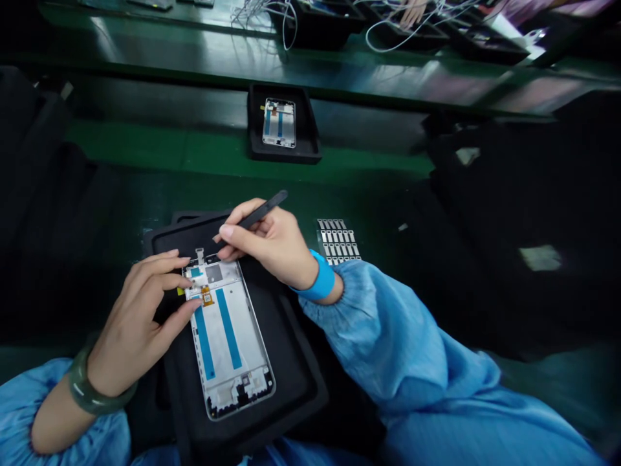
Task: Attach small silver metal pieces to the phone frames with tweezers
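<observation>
A phone frame (228, 330), silvery with two blue strips and an orange flex cable (207, 296), lies tilted on a black tray (295, 362). Along its upper left edge, my left hand (140, 310) rests with fingers spread, thumb and fingertips at the frame's side. In my right hand (266, 239) is a slim black tool, seemingly tweezers (264, 208), held like a pen over the frame's top end. The tool's tip is partly hidden by my fingers. A small grey tab (199, 254) sticks up past the top edge, between both hands.
Right of the tray lies a sheet of small metallic pieces (337, 239) in rows. Farther off, another black tray (284, 155) holds a second phone frame (287, 123). White cables (291, 19) and a co-worker's hand (413, 11) are at the far bench. Dark stacks flank both sides.
</observation>
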`<state>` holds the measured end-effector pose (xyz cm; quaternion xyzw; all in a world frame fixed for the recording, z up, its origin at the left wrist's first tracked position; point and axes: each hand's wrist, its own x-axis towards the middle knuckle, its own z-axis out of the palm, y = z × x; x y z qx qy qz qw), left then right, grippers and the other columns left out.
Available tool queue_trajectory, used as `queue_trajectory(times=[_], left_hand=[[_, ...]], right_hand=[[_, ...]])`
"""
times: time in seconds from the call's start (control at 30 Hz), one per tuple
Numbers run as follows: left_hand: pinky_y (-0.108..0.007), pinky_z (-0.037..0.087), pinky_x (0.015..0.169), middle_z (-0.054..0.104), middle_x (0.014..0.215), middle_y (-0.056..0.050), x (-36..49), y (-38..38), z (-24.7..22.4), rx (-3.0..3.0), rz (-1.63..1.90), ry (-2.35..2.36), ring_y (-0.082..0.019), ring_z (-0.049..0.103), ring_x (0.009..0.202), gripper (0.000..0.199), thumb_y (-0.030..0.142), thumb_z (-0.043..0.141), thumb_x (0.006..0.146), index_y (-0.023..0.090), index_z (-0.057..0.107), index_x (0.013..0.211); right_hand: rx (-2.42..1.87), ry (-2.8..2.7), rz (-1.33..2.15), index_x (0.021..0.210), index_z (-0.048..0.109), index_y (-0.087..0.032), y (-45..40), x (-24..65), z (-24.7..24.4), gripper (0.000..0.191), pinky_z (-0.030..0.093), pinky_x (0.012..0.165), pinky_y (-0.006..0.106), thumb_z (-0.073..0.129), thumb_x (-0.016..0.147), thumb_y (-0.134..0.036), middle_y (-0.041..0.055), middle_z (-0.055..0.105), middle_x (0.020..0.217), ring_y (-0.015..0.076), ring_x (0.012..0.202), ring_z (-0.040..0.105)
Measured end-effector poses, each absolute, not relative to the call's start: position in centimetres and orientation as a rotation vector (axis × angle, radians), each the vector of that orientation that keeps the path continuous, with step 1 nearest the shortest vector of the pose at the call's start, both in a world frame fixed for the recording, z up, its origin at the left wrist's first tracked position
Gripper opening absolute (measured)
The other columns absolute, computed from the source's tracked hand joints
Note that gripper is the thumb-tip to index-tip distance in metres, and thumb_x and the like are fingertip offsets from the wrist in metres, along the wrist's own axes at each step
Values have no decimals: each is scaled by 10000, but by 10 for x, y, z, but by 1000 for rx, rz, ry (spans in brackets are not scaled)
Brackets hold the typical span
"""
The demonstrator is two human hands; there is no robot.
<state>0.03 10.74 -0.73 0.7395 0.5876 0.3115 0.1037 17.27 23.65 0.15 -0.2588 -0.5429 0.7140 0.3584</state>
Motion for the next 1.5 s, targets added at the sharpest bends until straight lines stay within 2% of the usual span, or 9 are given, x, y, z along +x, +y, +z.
queue_trajectory(times=[0.17,0.5,0.97,1.27,1.4,1.5], left_hand=[[-474,387,986,544,1151,-66,-2,109,-12,2241,833,1766,-262,443,1198,170,233,606,801,210,524,948],[-454,388,987,543,1140,-75,1,109,-9,2232,834,1758,-254,446,1190,148,203,603,802,189,535,933],[-455,382,1000,531,1179,-77,0,109,-9,2297,785,1769,-260,443,1196,243,227,589,814,203,538,1051],[-457,404,951,502,1191,-108,2,109,-9,2436,555,1801,-271,455,1142,315,265,512,859,196,538,1165],[-444,413,952,515,1165,-102,5,109,-8,2413,506,1857,-265,456,1148,308,261,491,868,199,539,1166],[-444,413,961,519,1161,-95,6,110,-7,2411,493,1868,-263,446,1167,299,256,481,873,207,541,1162]], right_hand=[[-754,-1646,1794,793,532,-138,235,170,-3,246,536,535,206,703,725,-302,-24,609,600,125,570,656],[-812,-1868,1579,827,542,-153,234,172,-5,149,512,586,228,628,786,-268,-21,625,635,133,629,666],[-799,-1986,1467,826,541,-167,234,171,-6,101,505,640,242,593,809,-252,-21,633,670,122,659,654],[-762,-2108,1267,802,547,-170,233,171,-3,64,491,678,231,587,813,-219,-22,610,737,101,662,616],[-800,-2056,1220,816,553,-167,229,172,-4,123,488,634,219,614,807,-274,-13,587,715,106,658,600],[-826,-1879,1313,853,528,-167,229,173,-8,199,501,612,217,593,828,-354,-9,576,725,107,659,612]])
